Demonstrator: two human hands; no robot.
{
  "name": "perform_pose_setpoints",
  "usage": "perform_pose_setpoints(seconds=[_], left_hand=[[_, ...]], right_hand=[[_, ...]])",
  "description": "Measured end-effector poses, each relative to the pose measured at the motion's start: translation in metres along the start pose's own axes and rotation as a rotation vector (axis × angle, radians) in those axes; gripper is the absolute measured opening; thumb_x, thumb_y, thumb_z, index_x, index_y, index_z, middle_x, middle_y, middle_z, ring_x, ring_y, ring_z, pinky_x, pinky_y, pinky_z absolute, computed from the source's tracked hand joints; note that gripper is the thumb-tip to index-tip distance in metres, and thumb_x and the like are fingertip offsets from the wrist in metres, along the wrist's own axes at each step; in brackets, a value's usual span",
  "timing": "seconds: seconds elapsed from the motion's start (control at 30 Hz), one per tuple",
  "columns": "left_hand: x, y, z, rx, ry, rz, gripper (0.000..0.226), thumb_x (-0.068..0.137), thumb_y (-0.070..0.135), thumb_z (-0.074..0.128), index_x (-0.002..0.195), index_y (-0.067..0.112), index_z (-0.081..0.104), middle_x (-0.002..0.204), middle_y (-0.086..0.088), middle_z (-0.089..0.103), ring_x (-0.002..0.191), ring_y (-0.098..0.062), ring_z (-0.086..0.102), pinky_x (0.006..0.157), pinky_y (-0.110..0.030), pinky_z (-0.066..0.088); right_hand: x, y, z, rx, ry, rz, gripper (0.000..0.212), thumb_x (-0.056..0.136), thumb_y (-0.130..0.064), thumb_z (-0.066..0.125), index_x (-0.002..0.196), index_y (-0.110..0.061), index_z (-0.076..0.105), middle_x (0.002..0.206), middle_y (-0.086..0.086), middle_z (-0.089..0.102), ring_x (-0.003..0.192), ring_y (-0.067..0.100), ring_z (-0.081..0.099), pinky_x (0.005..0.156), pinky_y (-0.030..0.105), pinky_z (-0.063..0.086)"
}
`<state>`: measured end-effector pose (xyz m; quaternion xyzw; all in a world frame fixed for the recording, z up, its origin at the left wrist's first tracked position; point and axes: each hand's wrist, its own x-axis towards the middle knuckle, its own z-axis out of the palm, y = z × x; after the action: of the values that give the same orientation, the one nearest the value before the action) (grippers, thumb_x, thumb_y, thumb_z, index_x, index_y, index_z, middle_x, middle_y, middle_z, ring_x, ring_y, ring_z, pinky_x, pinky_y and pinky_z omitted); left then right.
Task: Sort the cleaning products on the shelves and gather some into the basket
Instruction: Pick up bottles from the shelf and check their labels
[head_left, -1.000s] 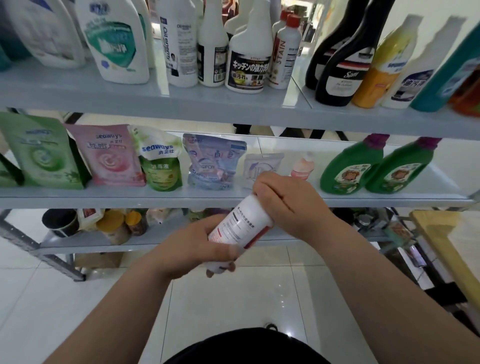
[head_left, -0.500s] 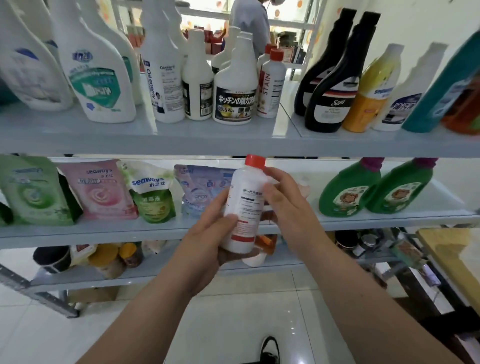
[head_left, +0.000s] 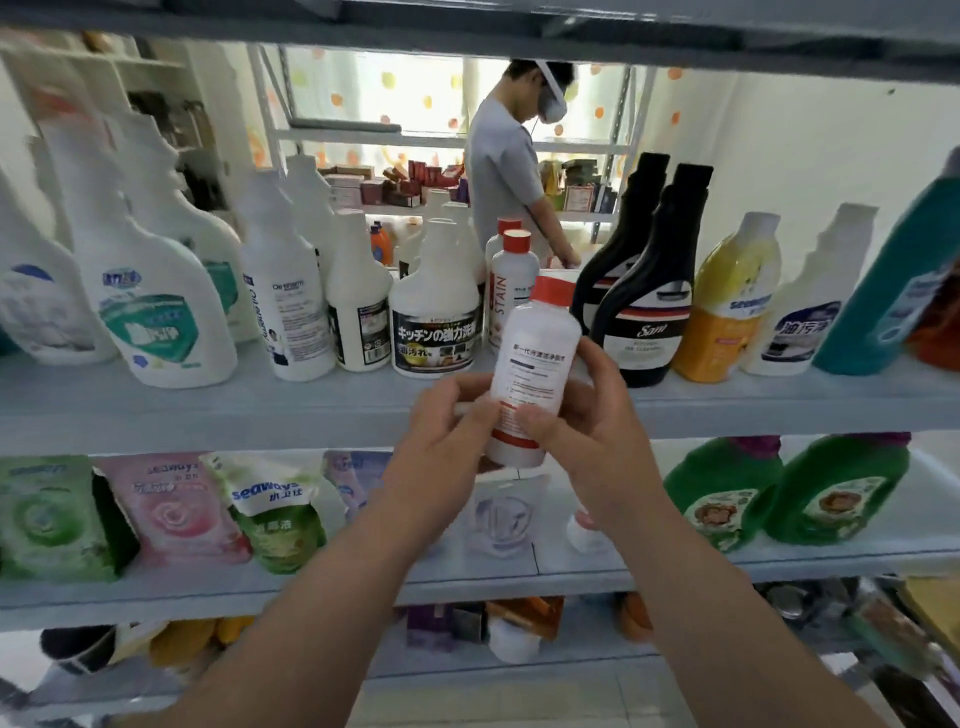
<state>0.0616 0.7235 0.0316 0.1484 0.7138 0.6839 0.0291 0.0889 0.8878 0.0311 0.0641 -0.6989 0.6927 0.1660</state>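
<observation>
red-capped bottle (head_left: 535, 374) raised since a second ago, now upright just in front of STAIN bottle (head_left: 511, 296). Left hand (head_left: 441, 447) and right hand (head_left: 597, 441) both wrap its lower half. Probably being shelved beside its match.

"STAIN" runs up a red-capped bottle (head_left: 511, 291), "Sam" marks a black bottle (head_left: 649, 312), "seaways" a pouch (head_left: 275, 519).

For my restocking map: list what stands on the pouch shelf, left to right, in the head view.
Green pouch → pink pouch → seaways pouch → blue pouch → clear pouch → first green bottle → second green bottle.
</observation>
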Motion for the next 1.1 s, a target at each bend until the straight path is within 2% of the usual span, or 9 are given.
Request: perform_pose_setpoints(seconds=[0.07,0.13,0.3,0.4,0.53,0.67,0.83,0.93,1.1], left_hand=[[0.017,-0.002,-0.013,0.451,0.087,0.187,0.027,0.098,0.042,0.054,0.123,0.032,0.055,0.13,0.006,0.052,0.111,-0.008,0.06,0.093,-0.032,0.051],[0.027,-0.01,-0.026,0.835,0.124,0.325,0.042,0.097,0.035,0.061,0.135,0.022,0.052,0.134,0.0,0.047,0.12,-0.018,0.049,0.1,-0.035,0.042],[0.037,-0.033,-0.042,1.36,0.109,0.302,0.061,0.082,0.045,0.074,0.128,0.005,0.064,0.123,-0.02,0.06,0.118,-0.043,0.056,0.106,-0.06,0.041],[0.036,-0.039,-0.044,1.468,0.071,0.321,0.071,0.078,0.054,0.06,0.13,0.006,0.062,0.123,-0.021,0.06,0.12,-0.046,0.056,0.103,-0.061,0.043],[0.038,-0.052,-0.046,1.533,0.078,0.362,0.081,0.066,0.05,0.076,0.132,0.005,0.062,0.127,-0.022,0.061,0.121,-0.05,0.057,0.101,-0.062,0.044],[0.039,-0.058,-0.048,1.504,0.088,0.416,0.075,0.068,0.045,0.067,0.131,0.004,0.064,0.125,-0.023,0.062,0.119,-0.05,0.058,0.1,-0.061,0.045],[0.04,-0.057,-0.047,1.46,0.097,0.414,0.074,0.061,0.037,0.075,0.126,0.003,0.067,0.118,-0.024,0.064,0.115,-0.05,0.06,0.098,-0.06,0.047],[0.039,-0.056,-0.049,1.445,0.097,0.44,0.077,0.058,0.036,0.078,0.127,0.003,0.066,0.117,-0.023,0.064,0.114,-0.049,0.06,0.099,-0.059,0.047],[0.037,-0.056,-0.051,1.441,0.104,0.455,0.079,0.056,0.034,0.08,0.127,0.002,0.065,0.114,-0.022,0.064,0.113,-0.048,0.06,0.1,-0.059,0.046]], right_hand=[[0.017,-0.001,-0.004,-0.095,0.08,-0.053,0.071,0.074,-0.038,0.087,0.123,-0.064,0.042,0.113,-0.039,0.065,0.107,-0.011,0.065,0.076,0.012,0.057],[0.034,0.001,-0.007,-0.185,0.125,-0.094,0.07,0.074,-0.039,0.087,0.125,-0.059,0.043,0.108,-0.05,0.058,0.104,-0.022,0.058,0.069,0.001,0.048],[0.071,0.015,-0.007,-0.348,0.156,-0.148,0.076,0.073,-0.037,0.091,0.124,-0.06,0.04,0.109,-0.047,0.056,0.105,-0.026,0.052,0.07,-0.004,0.043],[0.085,0.026,-0.004,-0.394,0.189,-0.137,0.079,0.072,-0.037,0.093,0.127,-0.055,0.039,0.114,-0.035,0.057,0.104,-0.023,0.054,0.072,-0.004,0.043],[0.093,0.037,-0.001,-0.464,0.231,-0.127,0.075,0.072,-0.039,0.092,0.116,-0.058,0.035,0.11,-0.033,0.056,0.1,-0.025,0.055,0.071,-0.004,0.042],[0.098,0.045,0.0,-0.552,0.217,-0.12,0.068,0.076,-0.041,0.089,0.123,-0.042,0.039,0.115,-0.021,0.056,0.1,-0.024,0.054,0.072,-0.003,0.044],[0.099,0.044,0.001,-0.686,0.228,-0.073,0.069,0.077,-0.043,0.088,0.131,-0.02,0.049,0.125,-0.003,0.06,0.109,0.011,0.062,0.087,0.024,0.052],[0.093,0.04,0.006,-0.856,0.207,-0.049,0.073,0.079,-0.043,0.086,0.135,-0.014,0.051,0.129,0.005,0.06,0.117,0.021,0.059,0.09,0.027,0.047],[0.054,0.045,0.007,-1.175,0.198,-0.081,0.052,0.099,-0.05,0.055,0.134,-0.011,0.055,0.129,0.008,0.06,0.12,0.023,0.053,0.102,0.034,0.044]])
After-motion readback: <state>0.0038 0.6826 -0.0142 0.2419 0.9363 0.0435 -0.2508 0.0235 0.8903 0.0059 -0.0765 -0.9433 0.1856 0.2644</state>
